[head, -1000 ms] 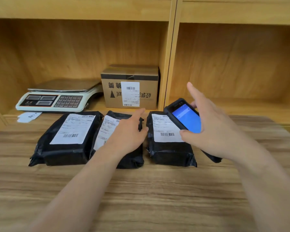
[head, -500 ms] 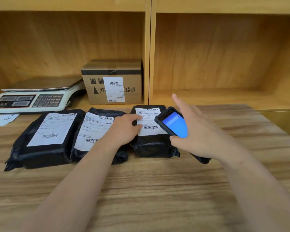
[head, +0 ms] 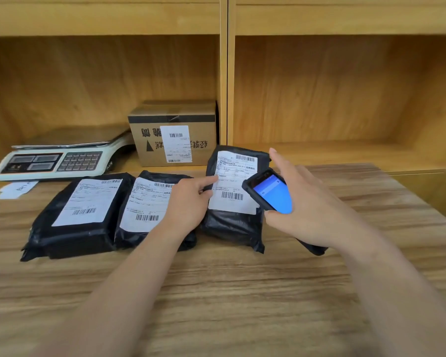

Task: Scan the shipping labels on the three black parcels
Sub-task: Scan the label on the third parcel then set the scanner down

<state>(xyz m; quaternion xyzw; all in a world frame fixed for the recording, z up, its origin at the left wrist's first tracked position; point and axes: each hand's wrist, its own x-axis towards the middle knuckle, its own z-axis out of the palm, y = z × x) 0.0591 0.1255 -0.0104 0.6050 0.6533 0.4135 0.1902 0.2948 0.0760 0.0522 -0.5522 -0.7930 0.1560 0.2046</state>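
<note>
Three black parcels with white shipping labels lie in a row on the wooden table: the left parcel, the middle parcel and the right parcel. My left hand reaches over the middle parcel and pinches the left edge of the right parcel, whose far end is tilted up. My right hand holds a black handheld scanner with a lit blue screen, just right of that parcel's label and overlapping its corner.
A white weighing scale sits in the left shelf bay, with a paper slip in front of it. A labelled cardboard box stands behind the parcels beside the shelf divider.
My left hand moved from the middle parcel to the right parcel's edge and tipped that parcel up. My right hand brought the scanner lower and closer to its label.
</note>
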